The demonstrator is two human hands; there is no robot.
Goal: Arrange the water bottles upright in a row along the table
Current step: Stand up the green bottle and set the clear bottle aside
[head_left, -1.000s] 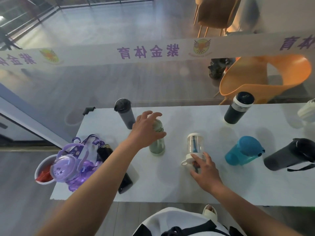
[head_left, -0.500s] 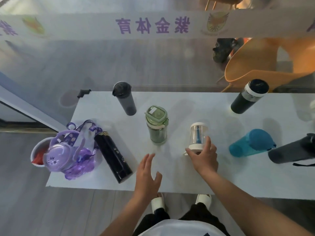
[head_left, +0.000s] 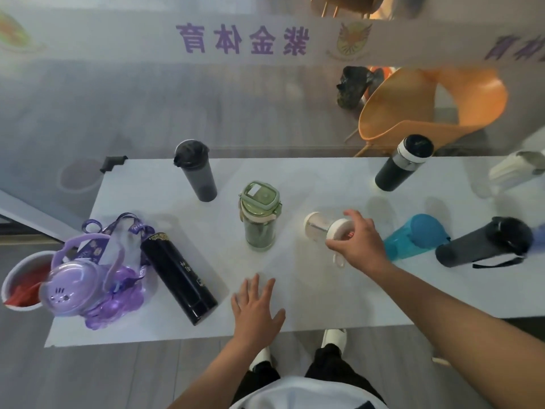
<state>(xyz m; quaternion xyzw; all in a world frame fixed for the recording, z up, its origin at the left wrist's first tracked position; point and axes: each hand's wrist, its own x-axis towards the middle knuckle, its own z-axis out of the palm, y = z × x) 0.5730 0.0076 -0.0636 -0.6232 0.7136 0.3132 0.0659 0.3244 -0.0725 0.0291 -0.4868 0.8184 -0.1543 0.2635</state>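
My right hand (head_left: pixel 356 243) grips the wide white end of a small clear bottle (head_left: pixel 317 228), which is tipped sideways with its other end pointing left, just above the white table (head_left: pixel 295 305). My left hand (head_left: pixel 256 308) hovers open and empty near the front edge. A green bottle (head_left: pixel 259 215) stands upright at the centre, with a grey tumbler (head_left: pixel 196 172) upright behind it. A black bottle (head_left: pixel 178 278) and a purple bottle (head_left: pixel 76 290) with a strap lie at the left. A black-and-white bottle (head_left: pixel 401 163) stands at the back right.
A teal bottle (head_left: pixel 413 236) and a dark grey strapped bottle (head_left: pixel 483 243) slant rightward; I cannot tell if they stand. A white bottle (head_left: pixel 513 169) sits at the right edge. A red-and-white cup (head_left: pixel 20 278) is off the table's left. An orange chair (head_left: pixel 427 104) is behind glass.
My left hand let go of the green bottle and drew back to the front edge. My right hand tipped the small clear bottle from upright to sideways.
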